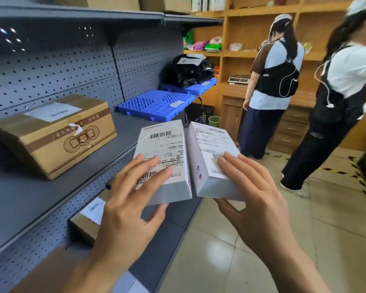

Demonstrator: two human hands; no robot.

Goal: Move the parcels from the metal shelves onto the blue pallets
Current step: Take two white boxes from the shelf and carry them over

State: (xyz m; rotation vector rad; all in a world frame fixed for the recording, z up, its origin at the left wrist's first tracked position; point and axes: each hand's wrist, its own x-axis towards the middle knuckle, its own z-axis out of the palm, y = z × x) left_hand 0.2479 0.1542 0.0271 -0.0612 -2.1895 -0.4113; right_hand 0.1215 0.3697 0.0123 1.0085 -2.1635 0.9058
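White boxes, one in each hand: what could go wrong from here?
1. The left hand and right hand each pinch only the near end of the left white box and right white box; either could tip out.
2. A person stands close on the right, near the way to the blue pallet; a bump is possible.

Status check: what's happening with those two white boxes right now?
Left hand grips left white box, right hand grips right white box. Blue pallet ahead on metal shelf. Nothing in between.
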